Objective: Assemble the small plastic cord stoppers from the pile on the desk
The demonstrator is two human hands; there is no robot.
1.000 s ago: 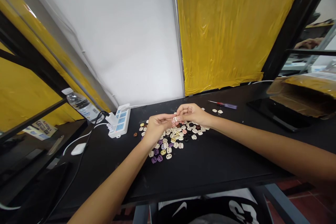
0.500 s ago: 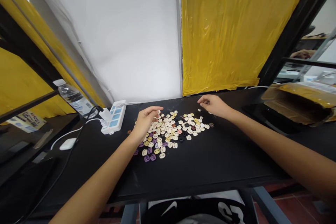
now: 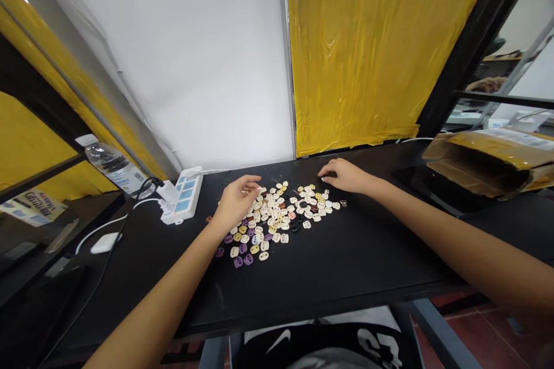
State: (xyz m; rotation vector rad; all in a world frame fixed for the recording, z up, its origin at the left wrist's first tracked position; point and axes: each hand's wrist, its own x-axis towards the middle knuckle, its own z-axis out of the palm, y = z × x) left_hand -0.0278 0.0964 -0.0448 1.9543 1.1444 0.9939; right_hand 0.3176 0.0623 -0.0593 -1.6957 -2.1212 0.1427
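A spread-out pile of small two-holed cord locks [image 3: 274, 213] lies on the black table [image 3: 346, 259]. Most are cream-white, with some yellow, purple, black, brown and pink ones. My left hand [image 3: 238, 199] is over the pile's left side; its index finger reaches forward, and a white cord lock shows at the thumb. Beyond the pile's back right edge, my right hand [image 3: 344, 174] has its fingers bent down to the table. Another white cord lock [image 3: 324, 179] shows between its thumb and fingertip. My palms hide part of the grip on both sides.
A white power strip [image 3: 184, 196] with a plugged-in charger stands left of the pile, beside a water bottle [image 3: 112, 164]. Cables run by a small white case [image 3: 106, 243]. At right lies an open cardboard box [image 3: 497, 155]. A wall and yellow sheeting [image 3: 355, 69] rise behind.
My right hand has come down and slightly left, onto a white cord lock lying behind the pile. My left hand has shifted slightly. The whole view has turned a little.
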